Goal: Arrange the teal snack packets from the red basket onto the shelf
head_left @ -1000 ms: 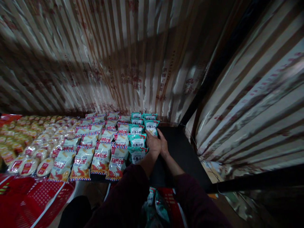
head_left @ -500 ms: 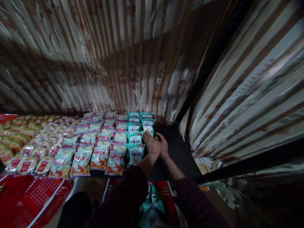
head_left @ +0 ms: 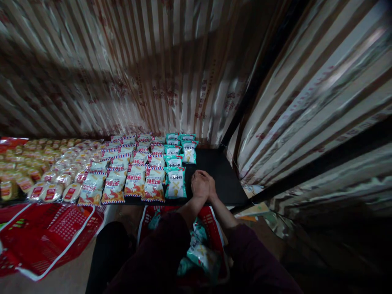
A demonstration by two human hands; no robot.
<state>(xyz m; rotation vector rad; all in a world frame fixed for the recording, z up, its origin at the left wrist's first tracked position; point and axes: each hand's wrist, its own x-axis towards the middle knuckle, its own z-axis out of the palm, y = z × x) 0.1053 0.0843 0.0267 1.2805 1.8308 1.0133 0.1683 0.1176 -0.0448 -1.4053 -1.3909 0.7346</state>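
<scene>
My left hand (head_left: 199,185) and my right hand (head_left: 211,183) are pressed against each other just above the black shelf (head_left: 228,179). Their fingers are curled in, and whatever lies between them, if anything, is hidden. To the left of my hands stands a column of teal snack bags (head_left: 175,183) with white fronts. A second, shorter teal column ends at a front bag (head_left: 189,153), just beyond my fingertips and apart from them. Below my forearms, a red basket (head_left: 217,222) holds several loose teal bags (head_left: 203,255).
Rows of orange-and-white snack bags (head_left: 153,183) fill the shelf further left, followed by round wrapped packs (head_left: 50,192). Another red basket (head_left: 45,241) with white handles sits lower left. Striped sheeting (head_left: 137,73) hangs behind, and a black frame post (head_left: 241,106) rises at right.
My hands have drawn back from the front teal bag of the shorter column and come together. The camera view has shifted, showing more of the basket below.
</scene>
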